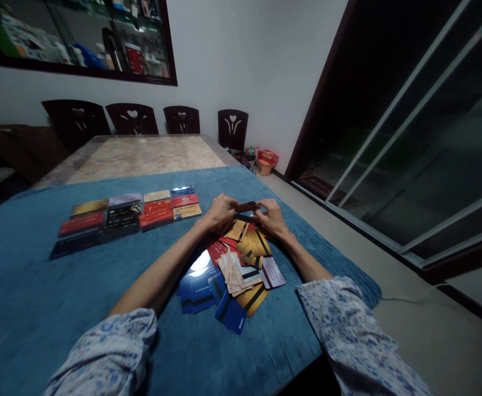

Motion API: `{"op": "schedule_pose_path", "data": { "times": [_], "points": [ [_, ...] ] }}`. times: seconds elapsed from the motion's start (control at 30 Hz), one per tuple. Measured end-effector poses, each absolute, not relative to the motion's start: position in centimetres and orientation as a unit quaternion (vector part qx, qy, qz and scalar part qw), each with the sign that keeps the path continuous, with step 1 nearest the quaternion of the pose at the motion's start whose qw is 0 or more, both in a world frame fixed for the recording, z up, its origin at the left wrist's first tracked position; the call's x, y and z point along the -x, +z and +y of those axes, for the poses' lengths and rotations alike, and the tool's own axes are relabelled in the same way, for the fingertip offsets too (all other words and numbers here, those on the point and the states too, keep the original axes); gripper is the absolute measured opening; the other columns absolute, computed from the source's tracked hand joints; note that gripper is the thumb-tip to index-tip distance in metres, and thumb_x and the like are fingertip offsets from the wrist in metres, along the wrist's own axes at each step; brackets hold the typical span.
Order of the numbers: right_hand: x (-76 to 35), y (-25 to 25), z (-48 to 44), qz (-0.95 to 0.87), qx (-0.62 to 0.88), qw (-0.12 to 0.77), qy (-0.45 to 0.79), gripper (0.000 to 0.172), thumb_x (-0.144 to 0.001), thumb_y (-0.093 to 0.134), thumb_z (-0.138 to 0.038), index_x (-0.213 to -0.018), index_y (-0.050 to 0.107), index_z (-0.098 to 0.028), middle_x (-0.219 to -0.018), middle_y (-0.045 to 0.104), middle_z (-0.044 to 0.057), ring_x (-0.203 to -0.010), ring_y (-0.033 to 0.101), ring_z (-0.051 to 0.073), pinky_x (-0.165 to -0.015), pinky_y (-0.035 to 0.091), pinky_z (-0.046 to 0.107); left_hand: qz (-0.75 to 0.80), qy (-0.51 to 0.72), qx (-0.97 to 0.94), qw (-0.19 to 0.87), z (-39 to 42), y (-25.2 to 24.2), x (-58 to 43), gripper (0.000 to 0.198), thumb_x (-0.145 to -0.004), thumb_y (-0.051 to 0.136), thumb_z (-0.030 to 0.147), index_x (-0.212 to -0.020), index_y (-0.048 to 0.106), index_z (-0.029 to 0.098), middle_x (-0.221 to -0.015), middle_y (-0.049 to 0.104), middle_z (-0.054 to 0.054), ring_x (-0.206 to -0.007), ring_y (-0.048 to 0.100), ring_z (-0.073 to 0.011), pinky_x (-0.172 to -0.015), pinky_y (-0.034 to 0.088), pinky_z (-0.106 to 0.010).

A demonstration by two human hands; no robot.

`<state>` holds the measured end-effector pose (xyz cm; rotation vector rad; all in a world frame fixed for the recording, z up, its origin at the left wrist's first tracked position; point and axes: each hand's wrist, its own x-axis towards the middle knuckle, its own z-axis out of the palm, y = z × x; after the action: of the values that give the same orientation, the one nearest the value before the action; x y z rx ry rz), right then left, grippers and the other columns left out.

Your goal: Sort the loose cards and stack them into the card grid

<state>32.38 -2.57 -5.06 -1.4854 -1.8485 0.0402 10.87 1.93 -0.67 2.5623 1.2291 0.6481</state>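
My left hand (220, 213) and my right hand (270, 217) meet over the far end of a loose heap of cards (234, 275) on the blue cloth (38, 297). Together they hold a dark reddish card (245, 207) by its two ends, just above the heap. The heap mixes blue, gold, red and pale cards, fanned toward me. To the left, sorted cards (125, 214) lie in neat rows, grouped by colour: black, red, gold, blue.
The table (142, 154) runs away from me, its far half bare marble. Several dark chairs (132, 118) line the far edge. A glass cabinet (84, 38) hangs on the wall. Sliding glass doors (422, 137) stand on the right, boxes (267, 159) on the floor by them.
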Motion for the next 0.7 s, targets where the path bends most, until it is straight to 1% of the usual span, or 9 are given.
{"op": "schedule_pose_path", "data": {
  "times": [0.1, 0.2, 0.33, 0.43, 0.57, 0.7],
  "points": [
    [-32.1, -4.6, -2.9, -0.72, 0.575, 0.388, 0.022, 0.021, -0.087, 0.055, -0.024, -0.098, 0.072, -0.021, -0.105, 0.073, 0.011, -0.106, 0.058, 0.028, -0.094, 0.047, 0.039, 0.411, 0.227, -0.875, 0.121, 1.9, -0.5, -10.8, 0.032, -0.081, 0.057, 0.018, -0.1, 0.083, 0.016, -0.098, 0.082, -0.008, -0.094, 0.068, -0.0203, -0.089, 0.052, -0.028],
    [-31.8, -4.1, -3.2, -0.72, 0.577, 0.385, 0.014, 0.022, -0.089, 0.052, -0.023, -0.102, 0.07, -0.02, -0.106, 0.072, 0.011, -0.104, 0.06, 0.027, -0.093, 0.047, 0.038, 0.405, 0.243, -0.875, 0.111, 1.9, -0.2, -10.9, 0.032, -0.081, 0.058, 0.019, -0.1, 0.083, 0.017, -0.095, 0.081, -0.006, -0.095, 0.069, -0.0212, -0.093, 0.052, -0.03],
    [-31.3, -3.7, -3.5, -0.729, 0.578, 0.366, -0.019, 0.024, -0.092, 0.049, -0.021, -0.106, 0.069, -0.021, -0.107, 0.071, 0.011, -0.106, 0.061, 0.028, -0.096, 0.044, 0.04, 0.382, 0.266, -0.878, 0.11, 1.6, 0.3, -11.0, 0.038, -0.078, 0.057, 0.016, -0.107, 0.081, 0.02, -0.105, 0.081, -0.004, -0.106, 0.067, -0.024, -0.101, 0.05, -0.035],
    [-31.0, -3.5, -3.7, -0.735, 0.577, 0.353, -0.037, 0.024, -0.095, 0.051, -0.023, -0.109, 0.07, -0.021, -0.11, 0.071, 0.012, -0.11, 0.059, 0.029, -0.1, 0.041, 0.043, 0.361, 0.282, -0.881, 0.117, 1.3, 0.6, -11.2, 0.039, -0.077, 0.057, 0.015, -0.108, 0.08, 0.019, -0.107, 0.081, -0.004, -0.108, 0.066, -0.0241, -0.103, 0.05, -0.036],
    [-30.6, -3.3, -4.0, -0.746, 0.57, 0.341, -0.052, 0.025, -0.099, 0.052, -0.026, -0.114, 0.072, -0.021, -0.11, 0.073, 0.012, -0.112, 0.058, 0.03, -0.101, 0.04, 0.044, 0.341, 0.296, -0.884, 0.118, 1.1, 0.6, -11.4, 0.03, -0.081, 0.057, 0.015, -0.099, 0.08, 0.018, -0.099, 0.081, -0.006, -0.102, 0.066, -0.0228, -0.098, 0.052, -0.036],
    [-30.3, -3.2, -4.0, -0.756, 0.55, 0.348, -0.068, 0.025, -0.098, 0.054, -0.025, -0.114, 0.073, -0.022, -0.107, 0.075, 0.011, -0.107, 0.059, 0.028, -0.098, 0.041, 0.044, 0.331, 0.3, -0.888, 0.109, 1.3, 0.2, -11.4, 0.02, -0.082, 0.06, 0.014, -0.086, 0.079, 0.018, -0.09, 0.079, -0.006, -0.09, 0.066, -0.0202, -0.092, 0.052, -0.034]
  ]
}}
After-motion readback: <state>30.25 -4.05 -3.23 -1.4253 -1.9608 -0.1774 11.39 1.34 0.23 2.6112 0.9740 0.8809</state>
